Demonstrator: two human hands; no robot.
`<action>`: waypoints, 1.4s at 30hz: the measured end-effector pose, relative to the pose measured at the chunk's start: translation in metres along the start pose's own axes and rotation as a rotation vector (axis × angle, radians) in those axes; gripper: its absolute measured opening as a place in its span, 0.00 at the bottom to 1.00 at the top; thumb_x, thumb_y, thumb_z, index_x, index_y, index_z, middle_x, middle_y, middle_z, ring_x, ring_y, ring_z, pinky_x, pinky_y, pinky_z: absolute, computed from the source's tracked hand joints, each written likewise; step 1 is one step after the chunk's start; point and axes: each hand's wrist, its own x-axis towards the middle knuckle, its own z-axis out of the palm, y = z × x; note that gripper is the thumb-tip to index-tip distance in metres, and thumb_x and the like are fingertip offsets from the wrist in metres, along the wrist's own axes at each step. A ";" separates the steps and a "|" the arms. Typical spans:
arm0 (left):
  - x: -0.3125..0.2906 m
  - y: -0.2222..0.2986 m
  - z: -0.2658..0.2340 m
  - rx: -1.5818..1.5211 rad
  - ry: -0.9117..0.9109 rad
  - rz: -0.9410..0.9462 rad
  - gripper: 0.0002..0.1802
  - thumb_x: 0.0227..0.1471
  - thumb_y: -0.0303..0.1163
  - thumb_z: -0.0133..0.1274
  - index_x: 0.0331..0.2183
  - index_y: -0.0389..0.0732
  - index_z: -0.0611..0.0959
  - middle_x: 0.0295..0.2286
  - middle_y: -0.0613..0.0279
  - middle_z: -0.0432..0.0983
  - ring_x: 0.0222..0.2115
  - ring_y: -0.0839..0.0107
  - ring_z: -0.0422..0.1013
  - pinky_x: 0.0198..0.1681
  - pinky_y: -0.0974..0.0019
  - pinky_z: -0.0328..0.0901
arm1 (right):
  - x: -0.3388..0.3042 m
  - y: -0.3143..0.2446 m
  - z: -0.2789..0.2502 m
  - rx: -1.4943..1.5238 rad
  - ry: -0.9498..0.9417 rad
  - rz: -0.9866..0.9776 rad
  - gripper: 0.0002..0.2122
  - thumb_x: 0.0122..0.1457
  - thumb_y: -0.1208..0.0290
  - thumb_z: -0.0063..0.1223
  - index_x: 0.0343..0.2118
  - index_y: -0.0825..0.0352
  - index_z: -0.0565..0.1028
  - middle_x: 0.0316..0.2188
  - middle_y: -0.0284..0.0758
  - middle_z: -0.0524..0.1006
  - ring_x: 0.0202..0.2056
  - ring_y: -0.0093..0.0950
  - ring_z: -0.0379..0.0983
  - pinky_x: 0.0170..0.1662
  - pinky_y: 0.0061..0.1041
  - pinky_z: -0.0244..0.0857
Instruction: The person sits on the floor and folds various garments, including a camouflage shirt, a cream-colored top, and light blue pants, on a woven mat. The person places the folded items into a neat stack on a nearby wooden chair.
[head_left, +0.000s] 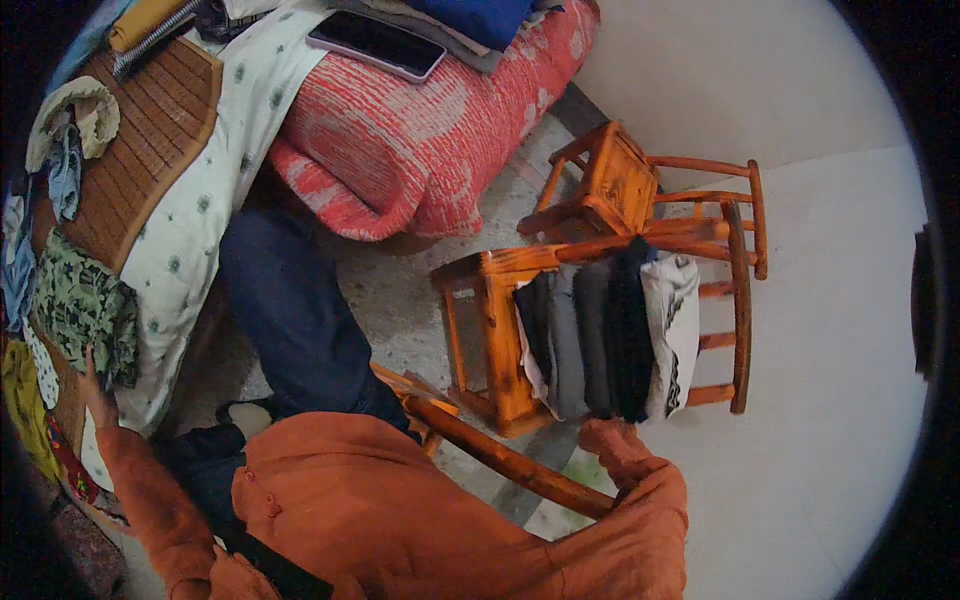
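Hands first: our left hand (93, 385) reaches to the far left of the frame, fingers spread and touching the lower edge of a green patterned garment (82, 305) lying on the bed (215, 160). Our right hand (612, 437), low and right of centre, is mostly hidden by its orange sleeve, so we cannot tell its grip; it sits just below a row of folded clothes (610, 335) stacked on a wooden chair (500, 330). Beyond it stands a small wooden stool (610, 185). On the red bedding (400, 140) at the upper middle lies a phone (378, 44).
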 end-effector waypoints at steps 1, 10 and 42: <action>-0.010 0.009 -0.010 -0.167 -0.014 -0.070 0.38 0.44 0.12 0.40 0.57 0.50 0.60 0.48 0.49 0.61 0.46 0.59 0.63 0.47 0.65 0.60 | -0.001 0.005 -0.006 0.022 -0.017 -0.030 0.13 0.49 0.70 0.48 0.39 0.63 0.73 0.32 0.35 0.75 0.34 0.31 0.71 0.38 0.33 0.65; -0.019 0.065 -0.021 -0.367 0.035 -0.098 0.31 0.49 0.16 0.39 0.56 0.48 0.63 0.47 0.52 0.61 0.47 0.62 0.62 0.50 0.64 0.58 | -0.031 -0.026 0.012 0.448 -0.259 -0.137 0.12 0.49 0.70 0.48 0.38 0.64 0.73 0.31 0.36 0.75 0.33 0.31 0.71 0.37 0.33 0.65; -0.019 -0.012 -0.010 -0.391 0.038 -0.451 0.24 0.56 0.32 0.42 0.53 0.36 0.63 0.52 0.55 0.56 0.50 0.67 0.59 0.49 0.65 0.58 | 0.111 -0.110 -0.148 1.535 -0.534 -0.735 0.12 0.50 0.70 0.50 0.38 0.67 0.72 0.28 0.39 0.75 0.30 0.32 0.73 0.34 0.32 0.66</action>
